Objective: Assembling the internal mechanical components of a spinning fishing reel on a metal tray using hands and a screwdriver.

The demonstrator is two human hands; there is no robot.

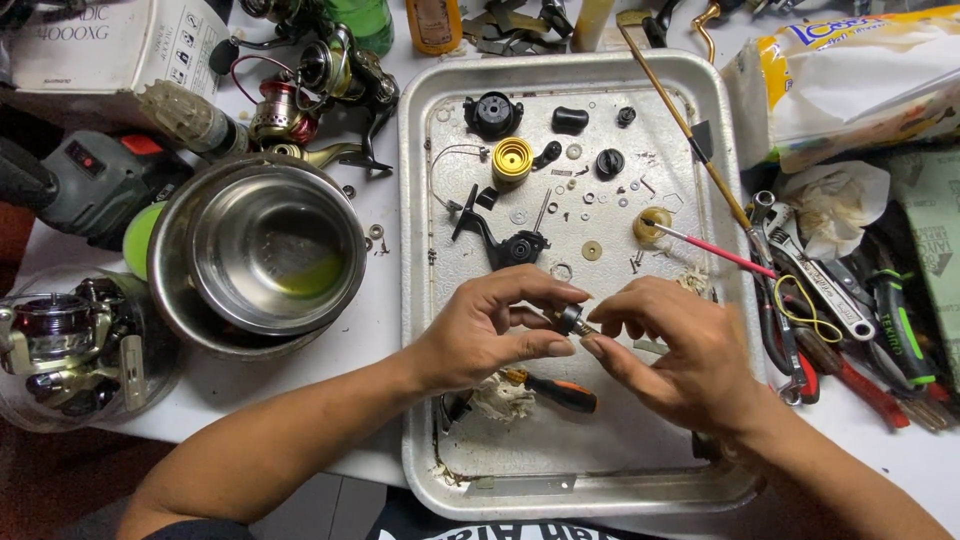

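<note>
Both hands meet over the tray (420, 300), pinching one small dark metal part (571, 318): the left hand (490, 335) has thumb and fingers closed on its body, and the right hand (670, 350) closes fingertips on its brass-coloured end. Keep the part low over the tray so that any loose piece drops inside the rim, hold the body steady with the left grip and turn only with the right. The tray holds a reel body (510, 245), a yellow spool (512, 160), black caps, washers, screws and a screwdriver (555, 390); the steel bowl (262, 250) on the desk holds a little yellow-green liquid.
</note>
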